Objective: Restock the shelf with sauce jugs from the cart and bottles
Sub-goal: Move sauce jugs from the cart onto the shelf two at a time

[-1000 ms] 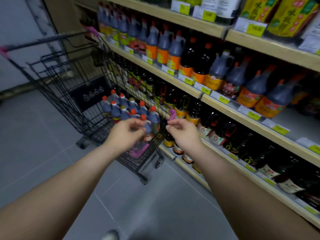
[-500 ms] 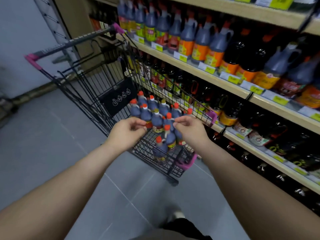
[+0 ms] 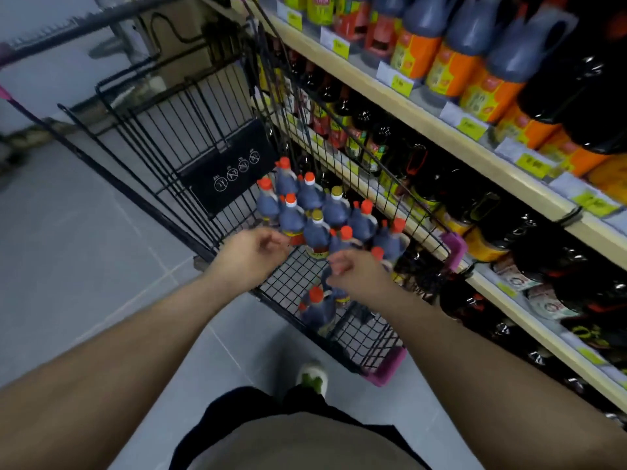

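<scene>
Hands over jugs (image 3: 317, 232) in cart (image 3: 203, 137): left hand (image 3: 252, 254), right hand (image 3: 359, 271), fingers loosely curled, empty; cart nearer than earlier.

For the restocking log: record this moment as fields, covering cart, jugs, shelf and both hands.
carrier: black wire cart close beside the shelf
load: cluster of dark jugs with red and yellow caps; one jug apart at the near end
upper level: orange-labelled jugs
lower level: dark bottles
left: left hand over the cart, fingers loosely curled, holding nothing
right: right hand over the jugs, fingers curled; grip unclear
</scene>
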